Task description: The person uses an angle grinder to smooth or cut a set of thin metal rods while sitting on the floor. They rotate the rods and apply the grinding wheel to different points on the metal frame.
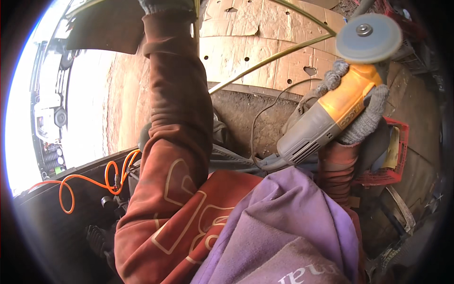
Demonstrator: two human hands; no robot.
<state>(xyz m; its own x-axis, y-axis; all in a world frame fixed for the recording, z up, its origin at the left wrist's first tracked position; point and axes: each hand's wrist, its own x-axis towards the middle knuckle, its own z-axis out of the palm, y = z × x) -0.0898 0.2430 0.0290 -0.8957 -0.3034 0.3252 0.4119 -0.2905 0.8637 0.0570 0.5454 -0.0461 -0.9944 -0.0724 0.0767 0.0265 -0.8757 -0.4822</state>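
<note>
Gripping an orange-grey angle grinder [326, 118] at 2 o'clock, right hand [364, 113] gloved, fingers wrapped tight, disc [369, 38] upward | left hand [163, 4] at 12 o'clock, cropped, grip cannot tell | orange cable [90, 182] at 8 o'clock | red crate [392, 161] at 4 o'clock

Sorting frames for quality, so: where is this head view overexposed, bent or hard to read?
Head view: daylight at the left rim is blown out white; the cardboard sheet edges bow with the fisheye; the angle grinder in the gloved right hand is sharp; the corners fall black.
</note>
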